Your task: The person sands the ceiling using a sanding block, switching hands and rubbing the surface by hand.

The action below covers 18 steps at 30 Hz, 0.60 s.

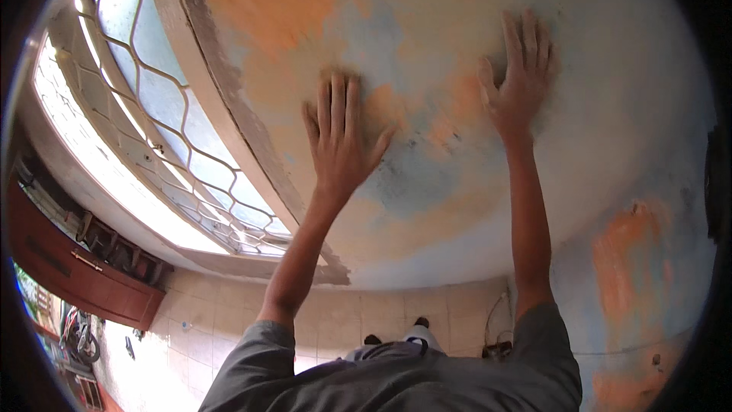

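Both arms reach up to a painted wall patched in orange, blue-grey and beige. My left hand lies flat on it, palm to the surface, near the window side, with the thumb apart from the fingers. Higher up and to the right, my right hand rests on the same wall with its fingers spread a little. Neither hand holds anything. Between the hands are an orange patch and a blue-grey patch with dark smudges.
A window with a wavy metal grille curves along the left. Below it stands a reddish-brown door, with a motorcycle outside. The floor is tiled; a dark object with a cable lies by the wall's foot.
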Each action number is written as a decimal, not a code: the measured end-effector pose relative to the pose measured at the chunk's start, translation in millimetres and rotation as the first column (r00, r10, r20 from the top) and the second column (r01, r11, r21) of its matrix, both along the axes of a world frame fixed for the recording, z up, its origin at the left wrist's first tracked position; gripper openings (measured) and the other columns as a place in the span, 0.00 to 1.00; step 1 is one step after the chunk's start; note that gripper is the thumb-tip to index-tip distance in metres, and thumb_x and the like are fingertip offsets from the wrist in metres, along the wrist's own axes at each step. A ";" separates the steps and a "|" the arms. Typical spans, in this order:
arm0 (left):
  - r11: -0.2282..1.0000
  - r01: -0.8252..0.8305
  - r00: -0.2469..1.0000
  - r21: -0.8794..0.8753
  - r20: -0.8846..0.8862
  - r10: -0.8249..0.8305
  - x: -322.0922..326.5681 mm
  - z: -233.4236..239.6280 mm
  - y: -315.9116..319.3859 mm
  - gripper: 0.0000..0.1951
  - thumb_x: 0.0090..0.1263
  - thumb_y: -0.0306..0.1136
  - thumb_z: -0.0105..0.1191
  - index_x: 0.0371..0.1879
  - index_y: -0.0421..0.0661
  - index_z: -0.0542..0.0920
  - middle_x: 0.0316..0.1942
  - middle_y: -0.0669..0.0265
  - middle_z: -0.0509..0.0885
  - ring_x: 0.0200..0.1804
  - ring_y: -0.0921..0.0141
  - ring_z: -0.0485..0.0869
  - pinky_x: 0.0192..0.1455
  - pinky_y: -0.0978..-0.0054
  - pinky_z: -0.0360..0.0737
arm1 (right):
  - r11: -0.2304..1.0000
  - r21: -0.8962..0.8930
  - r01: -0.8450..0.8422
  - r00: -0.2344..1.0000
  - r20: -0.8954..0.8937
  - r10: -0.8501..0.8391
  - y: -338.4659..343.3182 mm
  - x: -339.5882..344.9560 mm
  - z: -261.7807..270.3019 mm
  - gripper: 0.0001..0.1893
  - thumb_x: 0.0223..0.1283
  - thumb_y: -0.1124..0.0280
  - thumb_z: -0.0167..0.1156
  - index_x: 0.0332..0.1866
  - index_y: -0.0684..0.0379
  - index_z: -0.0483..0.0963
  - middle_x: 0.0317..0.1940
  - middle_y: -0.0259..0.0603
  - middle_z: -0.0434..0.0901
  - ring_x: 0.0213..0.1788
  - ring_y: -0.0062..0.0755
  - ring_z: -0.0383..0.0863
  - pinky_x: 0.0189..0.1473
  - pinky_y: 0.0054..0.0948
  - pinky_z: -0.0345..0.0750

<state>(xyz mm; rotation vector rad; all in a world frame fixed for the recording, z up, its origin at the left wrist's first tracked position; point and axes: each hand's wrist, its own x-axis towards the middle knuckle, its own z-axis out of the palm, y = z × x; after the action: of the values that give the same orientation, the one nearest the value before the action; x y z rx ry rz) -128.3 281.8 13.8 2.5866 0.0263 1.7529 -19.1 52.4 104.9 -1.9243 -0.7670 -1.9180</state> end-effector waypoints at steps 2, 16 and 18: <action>1.000 0.007 0.998 -0.002 -0.062 -0.007 -6.6 -12.9 -2.4 0.46 0.59 0.57 0.55 0.72 0.47 0.52 0.73 0.55 0.51 0.75 0.58 0.48 0.71 0.43 0.42 | 1.000 0.008 0.008 1.000 -0.008 -0.008 2.5 -0.7 3.4 0.33 0.56 0.53 0.57 0.69 0.40 0.60 0.71 0.33 0.56 0.72 0.42 0.53 0.72 0.52 0.47; 0.994 0.105 0.994 0.021 -0.021 -0.105 -5.2 41.1 -23.0 0.45 0.56 0.56 0.59 0.70 0.48 0.57 0.73 0.61 0.56 0.75 0.61 0.51 0.71 0.45 0.46 | 1.000 0.015 -0.014 0.999 -0.038 0.014 -2.6 -6.1 1.0 0.34 0.54 0.55 0.59 0.69 0.41 0.61 0.71 0.33 0.57 0.72 0.43 0.52 0.72 0.53 0.46; 0.994 0.111 0.990 -0.022 -0.085 -0.112 -7.4 6.7 -24.9 0.45 0.55 0.56 0.59 0.70 0.48 0.58 0.72 0.61 0.56 0.74 0.61 0.51 0.71 0.45 0.47 | 1.000 0.021 -0.014 0.999 -0.039 0.015 3.7 -11.0 3.1 0.34 0.54 0.55 0.59 0.69 0.41 0.61 0.71 0.33 0.57 0.72 0.43 0.52 0.72 0.53 0.45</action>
<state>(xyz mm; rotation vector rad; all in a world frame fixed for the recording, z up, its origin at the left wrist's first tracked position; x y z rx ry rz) -135.7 256.8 20.5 2.5948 -0.0995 1.5965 -30.0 56.1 108.0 -1.9327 -0.7448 -1.8662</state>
